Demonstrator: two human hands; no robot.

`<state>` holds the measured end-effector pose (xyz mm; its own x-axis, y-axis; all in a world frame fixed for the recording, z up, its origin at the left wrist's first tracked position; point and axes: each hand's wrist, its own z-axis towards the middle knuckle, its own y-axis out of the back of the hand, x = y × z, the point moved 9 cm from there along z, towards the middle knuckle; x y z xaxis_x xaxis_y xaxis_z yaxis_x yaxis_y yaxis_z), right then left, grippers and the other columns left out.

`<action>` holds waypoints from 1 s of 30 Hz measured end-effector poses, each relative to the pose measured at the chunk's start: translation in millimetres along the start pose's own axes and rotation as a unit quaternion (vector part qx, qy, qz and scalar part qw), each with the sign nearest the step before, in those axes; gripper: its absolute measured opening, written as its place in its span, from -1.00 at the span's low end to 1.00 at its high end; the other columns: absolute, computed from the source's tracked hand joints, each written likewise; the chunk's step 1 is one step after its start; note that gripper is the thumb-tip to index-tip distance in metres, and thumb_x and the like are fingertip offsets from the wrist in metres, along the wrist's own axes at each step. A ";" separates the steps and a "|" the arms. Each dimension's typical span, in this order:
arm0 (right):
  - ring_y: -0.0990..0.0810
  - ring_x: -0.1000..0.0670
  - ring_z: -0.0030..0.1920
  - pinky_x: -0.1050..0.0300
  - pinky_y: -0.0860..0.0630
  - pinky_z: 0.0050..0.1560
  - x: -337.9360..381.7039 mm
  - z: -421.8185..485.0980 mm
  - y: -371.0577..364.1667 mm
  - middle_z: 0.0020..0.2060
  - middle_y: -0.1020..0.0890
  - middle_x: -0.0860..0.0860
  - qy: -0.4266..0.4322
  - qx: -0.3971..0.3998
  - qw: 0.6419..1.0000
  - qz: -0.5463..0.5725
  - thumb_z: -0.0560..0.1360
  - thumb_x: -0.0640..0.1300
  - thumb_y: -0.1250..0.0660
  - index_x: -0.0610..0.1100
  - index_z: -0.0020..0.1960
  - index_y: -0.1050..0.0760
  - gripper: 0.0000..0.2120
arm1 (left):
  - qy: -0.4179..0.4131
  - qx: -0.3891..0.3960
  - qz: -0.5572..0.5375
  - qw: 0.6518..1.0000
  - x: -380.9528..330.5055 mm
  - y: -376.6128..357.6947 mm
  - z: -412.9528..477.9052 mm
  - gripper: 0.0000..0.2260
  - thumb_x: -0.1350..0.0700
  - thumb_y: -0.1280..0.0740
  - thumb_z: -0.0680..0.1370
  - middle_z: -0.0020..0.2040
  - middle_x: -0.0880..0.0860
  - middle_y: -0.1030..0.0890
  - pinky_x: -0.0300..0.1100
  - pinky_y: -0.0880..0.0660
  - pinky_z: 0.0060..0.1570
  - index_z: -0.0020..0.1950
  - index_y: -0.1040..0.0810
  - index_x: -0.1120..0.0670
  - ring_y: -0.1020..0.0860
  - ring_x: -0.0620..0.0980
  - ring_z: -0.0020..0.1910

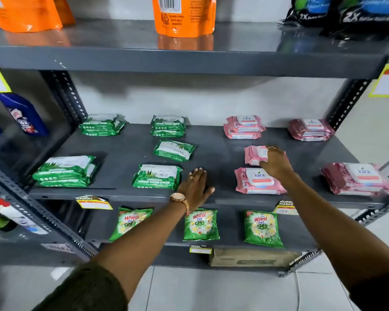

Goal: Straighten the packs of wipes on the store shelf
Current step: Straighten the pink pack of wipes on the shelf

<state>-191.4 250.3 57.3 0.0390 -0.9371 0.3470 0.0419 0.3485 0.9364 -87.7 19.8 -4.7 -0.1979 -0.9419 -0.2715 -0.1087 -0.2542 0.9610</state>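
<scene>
I see the grey middle shelf (pixel 222 140) carrying green and pink packs of wipes. My right hand (pixel 276 163) grips a single pink pack (pixel 254 154) in the middle row of the right half, fingers curled over its right end; the pack sits askew, just behind the front pink pack (pixel 257 181). My left hand (pixel 194 186) lies flat on bare shelf near the front edge, fingers spread and holding nothing, just right of the front green stack (pixel 156 177).

Green packs occupy the left half: two stacks at the back (pixel 101 125) (pixel 168 126), one loose green pack (pixel 174 150) lying tilted in the middle, and a further stack at front left (pixel 65 171). Pink stacks stand at back centre-right (pixel 243 127), back right (pixel 310 130) and front right (pixel 357 179).

The lower shelf holds three green detergent pouches (pixel 201 224). The upper shelf holds orange pouches (pixel 184 15).
</scene>
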 end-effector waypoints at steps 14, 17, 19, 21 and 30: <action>-0.55 -0.23 0.10 0.00 -0.50 0.09 -19.9 55.8 -9.8 0.14 -0.58 -0.22 -0.004 0.121 0.992 -0.032 0.13 -0.06 -0.63 -0.26 0.20 -0.44 -0.28 | -0.006 -0.096 0.062 0.993 4.0 -9.7 7.8 -0.36 -0.17 0.16 0.56 0.54 0.18 -0.13 0.01 0.09 0.51 0.51 -0.06 0.21 -0.06 0.11 0.54; -0.54 -0.22 0.14 0.02 -0.47 0.09 -12.9 54.7 7.3 0.17 -0.60 -0.20 0.004 0.099 0.995 -0.009 0.09 -0.07 -0.65 -0.23 0.24 -0.46 -0.21 | -0.007 -0.099 0.066 0.993 5.0 -9.6 7.5 -0.38 -0.16 0.13 0.58 0.54 0.17 -0.14 0.02 0.06 0.52 0.51 -0.06 0.20 -0.06 0.10 0.54; -0.53 -0.22 0.17 0.01 -0.45 0.12 -1.7 47.9 23.6 0.19 -0.58 -0.20 0.015 0.076 0.997 0.021 0.08 -0.09 -0.65 -0.22 0.26 -0.46 -0.20 | -0.009 -0.102 0.065 0.993 5.3 -10.4 7.6 -0.39 -0.15 0.11 0.58 0.54 0.17 -0.14 0.02 0.07 0.52 0.51 -0.06 0.20 -0.05 0.10 0.54; -0.52 -0.18 0.20 0.00 -0.46 0.18 12.5 34.8 36.8 0.21 -0.56 -0.15 0.029 0.080 0.995 0.049 0.06 -0.10 -0.66 -0.17 0.27 -0.45 -0.18 | -0.008 -0.105 0.057 0.993 5.7 -9.9 7.0 -0.40 -0.15 0.08 0.58 0.54 0.17 -0.14 0.00 0.09 0.51 0.51 -0.06 0.19 -0.05 0.10 0.54; -0.50 -0.13 0.24 0.06 -0.43 0.17 32.7 -42.0 14.8 0.26 -0.52 -0.12 0.055 0.172 0.983 0.042 0.16 -0.14 -0.63 -0.16 0.34 -0.35 -0.18 | -0.010 -0.119 0.054 0.991 3.8 -6.8 5.1 -0.39 -0.15 0.09 0.57 0.52 0.17 -0.22 0.00 0.07 0.49 0.49 -0.14 0.21 -0.11 0.11 0.53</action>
<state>-147.6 225.7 80.3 0.1366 -0.8908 0.4333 -0.3046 0.3785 0.8741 -92.7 19.0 -12.6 -0.2162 -0.9622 -0.1654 0.1476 -0.1996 0.9687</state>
